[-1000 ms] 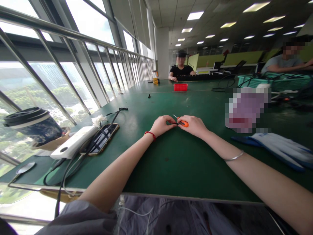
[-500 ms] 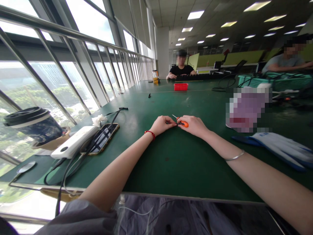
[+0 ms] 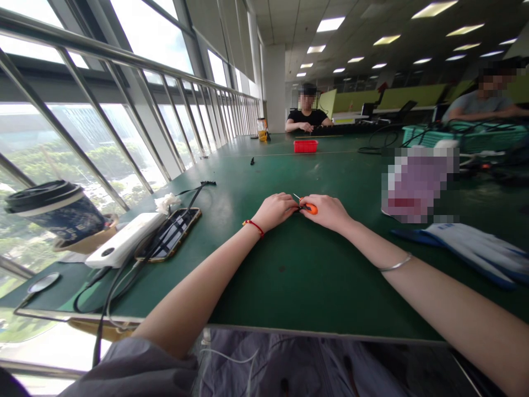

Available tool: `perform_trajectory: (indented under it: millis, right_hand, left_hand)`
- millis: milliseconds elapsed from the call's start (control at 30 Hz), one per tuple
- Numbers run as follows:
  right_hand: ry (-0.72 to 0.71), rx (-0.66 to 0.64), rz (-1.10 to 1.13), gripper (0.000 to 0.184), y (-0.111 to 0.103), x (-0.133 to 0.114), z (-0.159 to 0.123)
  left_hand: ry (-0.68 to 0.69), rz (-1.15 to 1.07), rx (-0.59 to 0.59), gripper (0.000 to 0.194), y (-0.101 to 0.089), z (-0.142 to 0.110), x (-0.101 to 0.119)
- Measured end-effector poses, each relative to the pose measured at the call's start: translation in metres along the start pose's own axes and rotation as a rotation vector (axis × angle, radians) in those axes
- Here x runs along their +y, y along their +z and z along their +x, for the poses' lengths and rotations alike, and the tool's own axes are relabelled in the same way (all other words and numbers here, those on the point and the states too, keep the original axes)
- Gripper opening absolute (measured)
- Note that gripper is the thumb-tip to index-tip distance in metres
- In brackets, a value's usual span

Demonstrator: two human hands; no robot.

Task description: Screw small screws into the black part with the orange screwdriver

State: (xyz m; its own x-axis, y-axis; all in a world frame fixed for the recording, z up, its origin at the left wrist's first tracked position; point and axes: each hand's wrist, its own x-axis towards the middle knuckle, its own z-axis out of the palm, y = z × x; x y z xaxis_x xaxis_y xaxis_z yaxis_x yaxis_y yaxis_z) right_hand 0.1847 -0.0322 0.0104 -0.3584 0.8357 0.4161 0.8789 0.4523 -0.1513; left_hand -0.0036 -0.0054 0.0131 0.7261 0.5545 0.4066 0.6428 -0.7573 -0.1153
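An orange-handled screwdriver (image 3: 311, 209) is in my right hand (image 3: 328, 210), which is closed round it. Its thin metal shaft points up and to the left, away from the table's front edge. My left hand (image 3: 275, 212), with a red cord bracelet at the wrist, is closed just left of it. Between the fingertips of both hands sits a small black part (image 3: 300, 209), mostly hidden, so its kind cannot be made out. The two hands nearly touch above the green table (image 3: 285, 292).
On the left are a lidded cup (image 3: 58, 212), a white power bank (image 3: 124, 240), a phone (image 3: 176, 234) and cables. A red box (image 3: 305, 146) and a small black piece (image 3: 252, 161) lie farther back. Gloves (image 3: 467, 248) and a teal basket (image 3: 467, 138) are at right. Two people sit beyond.
My left fingers have shifted and curled further over the small black part. The screwdriver has stayed almost in place. The person opposite has moved a hand.
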Motion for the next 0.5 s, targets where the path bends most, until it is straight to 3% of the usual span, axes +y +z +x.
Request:
perform_trajectory:
  millis: [233, 500]
  right_hand:
    - [-0.002, -0.016, 0.005, 0.022, -0.001, -0.0018, -0.0003]
    - [-0.014, -0.005, 0.015, 0.021, -0.0003, -0.0009, -0.0005]
  left_hand:
    - [0.053, 0.13, -0.026, 0.028, -0.0026, 0.0014, 0.0041]
    - [0.065, 0.126, -0.036, 0.027, -0.0038, 0.0006, 0.0068]
